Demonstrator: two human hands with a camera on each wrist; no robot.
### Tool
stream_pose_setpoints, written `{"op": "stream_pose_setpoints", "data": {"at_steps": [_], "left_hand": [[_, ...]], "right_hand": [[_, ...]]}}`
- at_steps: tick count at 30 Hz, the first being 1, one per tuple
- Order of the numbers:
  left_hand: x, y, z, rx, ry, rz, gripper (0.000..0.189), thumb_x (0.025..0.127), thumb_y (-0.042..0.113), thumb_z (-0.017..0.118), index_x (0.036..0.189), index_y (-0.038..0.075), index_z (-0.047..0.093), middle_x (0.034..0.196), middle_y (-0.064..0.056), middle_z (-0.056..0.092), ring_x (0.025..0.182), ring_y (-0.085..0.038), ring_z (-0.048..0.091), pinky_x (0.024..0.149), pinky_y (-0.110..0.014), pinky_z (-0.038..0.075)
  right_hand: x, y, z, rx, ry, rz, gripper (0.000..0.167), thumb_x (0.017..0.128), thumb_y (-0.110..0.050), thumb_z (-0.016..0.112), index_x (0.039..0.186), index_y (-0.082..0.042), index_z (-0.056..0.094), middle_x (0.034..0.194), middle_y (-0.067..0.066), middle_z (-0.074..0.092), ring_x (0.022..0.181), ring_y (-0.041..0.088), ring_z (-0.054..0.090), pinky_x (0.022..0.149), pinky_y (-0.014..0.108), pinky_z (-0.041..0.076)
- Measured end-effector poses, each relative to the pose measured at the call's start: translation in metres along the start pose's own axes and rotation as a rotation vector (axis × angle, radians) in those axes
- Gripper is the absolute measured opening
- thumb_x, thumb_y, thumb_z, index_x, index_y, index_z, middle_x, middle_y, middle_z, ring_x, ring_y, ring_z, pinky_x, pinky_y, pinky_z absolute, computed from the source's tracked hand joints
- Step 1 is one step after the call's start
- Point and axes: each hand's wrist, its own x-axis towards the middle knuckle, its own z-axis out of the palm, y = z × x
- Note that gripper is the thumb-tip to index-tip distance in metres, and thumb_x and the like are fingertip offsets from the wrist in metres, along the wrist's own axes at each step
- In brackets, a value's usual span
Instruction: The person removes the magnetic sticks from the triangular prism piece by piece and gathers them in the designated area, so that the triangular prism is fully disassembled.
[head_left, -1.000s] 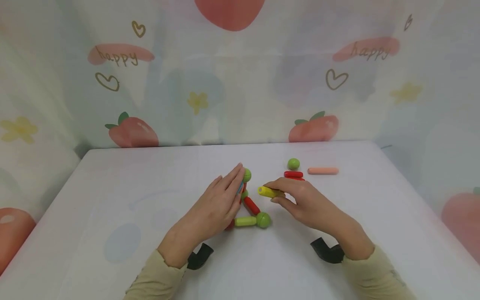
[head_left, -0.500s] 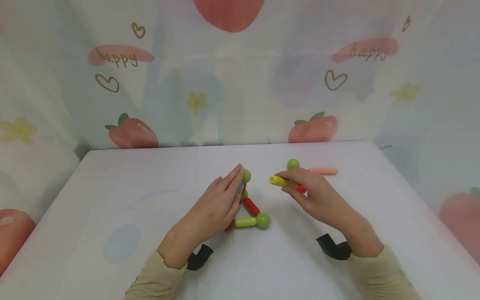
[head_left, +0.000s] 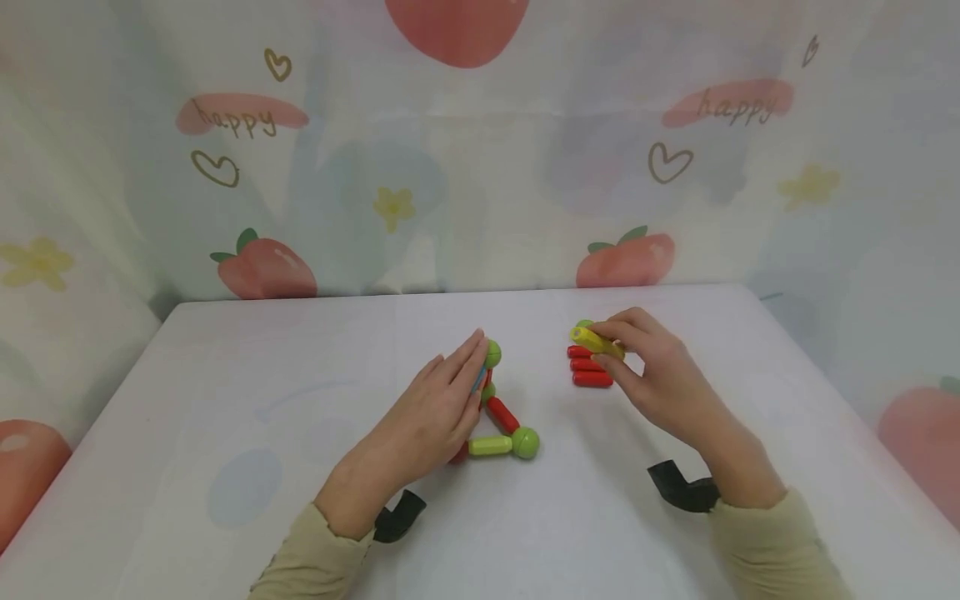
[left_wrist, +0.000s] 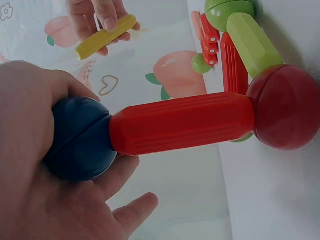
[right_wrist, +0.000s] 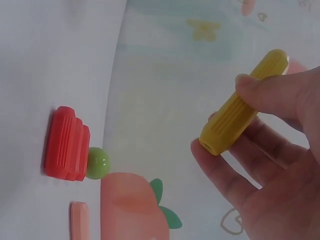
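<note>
My left hand [head_left: 423, 408] holds a dark blue ball [left_wrist: 82, 140] at the top of a standing structure of balls and sticks. A red stick [left_wrist: 182, 122] runs from that ball down to a dark red ball [left_wrist: 287, 107]. From there a yellow-green stick [head_left: 491, 446] leads to a green ball [head_left: 526, 442], and another red stick [head_left: 502, 415] goes back from it. A second green ball [head_left: 492, 353] shows beside my left fingertips. Raised at the right, my right hand [head_left: 660, 367] pinches a yellow stick [right_wrist: 245, 102] between thumb and fingers.
Several red sticks [head_left: 592, 379] lie side by side at the back right, below the right hand's yellow stick. A loose green ball [right_wrist: 98, 163] and a pale pink stick [right_wrist: 79, 221] are close by. A patterned cloth [head_left: 480, 167] hangs behind the white table [head_left: 225, 367].
My right hand has moved right and back, away from the structure, carrying the yellow stick over the loose red sticks. My left hand and the structure have stayed in place.
</note>
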Motion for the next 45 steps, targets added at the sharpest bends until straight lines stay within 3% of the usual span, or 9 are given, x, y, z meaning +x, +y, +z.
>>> {"op": "stream_pose_setpoints", "data": {"at_steps": [7, 11, 14, 19, 20, 22, 26, 39, 45], "left_hand": [[-0.001, -0.001, 0.001, 0.003, 0.005, -0.002, 0.060, 0.103, 0.017, 0.048, 0.156, 0.004, 0.025, 0.165, -0.007, 0.025, 0.146, -0.021, 0.037, 0.119, -0.048, 0.032], [-0.001, -0.001, 0.002, 0.003, 0.007, 0.004, 0.059, 0.103, 0.017, 0.047, 0.156, 0.004, 0.025, 0.164, -0.008, 0.025, 0.146, -0.021, 0.038, 0.119, -0.048, 0.032], [0.000, -0.001, 0.001, 0.001, 0.002, 0.002, 0.059, 0.103, 0.018, 0.046, 0.157, 0.004, 0.025, 0.165, -0.007, 0.025, 0.146, -0.021, 0.038, 0.119, -0.048, 0.032], [0.000, 0.000, 0.001, 0.011, 0.002, 0.000, 0.059, 0.103, 0.017, 0.046, 0.157, 0.004, 0.025, 0.165, -0.008, 0.025, 0.146, -0.021, 0.037, 0.119, -0.047, 0.032], [0.000, 0.000, 0.001, 0.013, 0.003, 0.001, 0.059, 0.103, 0.017, 0.046, 0.157, 0.004, 0.025, 0.164, -0.008, 0.025, 0.146, -0.021, 0.038, 0.119, -0.047, 0.032], [0.000, 0.000, 0.001, 0.016, 0.003, 0.002, 0.059, 0.103, 0.017, 0.046, 0.156, 0.004, 0.025, 0.164, -0.008, 0.025, 0.146, -0.021, 0.038, 0.119, -0.047, 0.032], [0.000, 0.000, 0.001, 0.011, -0.003, 0.002, 0.058, 0.104, 0.017, 0.046, 0.156, 0.004, 0.025, 0.165, -0.008, 0.025, 0.146, -0.021, 0.038, 0.119, -0.047, 0.032], [0.000, 0.000, 0.000, 0.005, 0.000, 0.003, 0.058, 0.103, 0.017, 0.046, 0.156, 0.003, 0.025, 0.165, -0.008, 0.025, 0.146, -0.021, 0.037, 0.119, -0.047, 0.032], [0.001, 0.001, 0.000, -0.004, -0.004, 0.000, 0.059, 0.103, 0.016, 0.047, 0.156, 0.004, 0.025, 0.164, -0.008, 0.025, 0.146, -0.021, 0.038, 0.119, -0.047, 0.032]], "right_hand": [[-0.001, 0.011, -0.003, -0.031, 0.015, 0.041, 0.043, 0.079, 0.008, 0.076, 0.119, -0.006, 0.066, 0.106, 0.005, 0.063, 0.092, 0.017, 0.062, 0.080, 0.001, 0.042], [-0.002, 0.017, -0.002, -0.068, 0.014, 0.097, 0.040, 0.081, 0.006, 0.076, 0.118, -0.003, 0.063, 0.108, 0.009, 0.063, 0.097, 0.022, 0.064, 0.081, 0.026, 0.059], [-0.003, 0.022, 0.000, -0.097, 0.007, 0.153, 0.037, 0.082, 0.004, 0.076, 0.116, -0.003, 0.061, 0.109, 0.009, 0.064, 0.099, 0.023, 0.064, 0.081, 0.044, 0.060], [-0.005, 0.031, 0.002, -0.121, 0.022, 0.200, 0.034, 0.083, 0.001, 0.076, 0.113, -0.003, 0.062, 0.107, 0.010, 0.063, 0.099, 0.024, 0.061, 0.082, 0.012, 0.049], [-0.005, 0.033, 0.002, -0.119, 0.027, 0.207, 0.033, 0.083, 0.001, 0.076, 0.112, -0.002, 0.062, 0.107, 0.011, 0.062, 0.098, 0.025, 0.060, 0.082, 0.012, 0.049], [-0.007, 0.036, 0.003, -0.115, 0.029, 0.232, 0.032, 0.082, 0.001, 0.076, 0.112, -0.001, 0.063, 0.107, 0.013, 0.061, 0.099, 0.027, 0.059, 0.083, 0.018, 0.054], [-0.010, 0.041, 0.004, -0.122, 0.015, 0.314, 0.030, 0.084, 0.004, 0.073, 0.112, 0.002, 0.063, 0.108, 0.017, 0.058, 0.102, 0.033, 0.056, 0.087, 0.054, 0.055], [-0.017, 0.064, 0.015, -0.244, -0.123, 0.540, 0.025, 0.089, 0.004, 0.065, 0.113, 0.002, 0.061, 0.115, 0.026, 0.052, 0.106, 0.042, 0.047, 0.097, 0.061, 0.047], [-0.022, 0.073, 0.016, -0.273, -0.214, 0.584, 0.030, 0.089, 0.000, 0.064, 0.119, 0.001, 0.059, 0.118, 0.028, 0.050, 0.109, 0.046, 0.046, 0.092, 0.063, 0.048]]}}
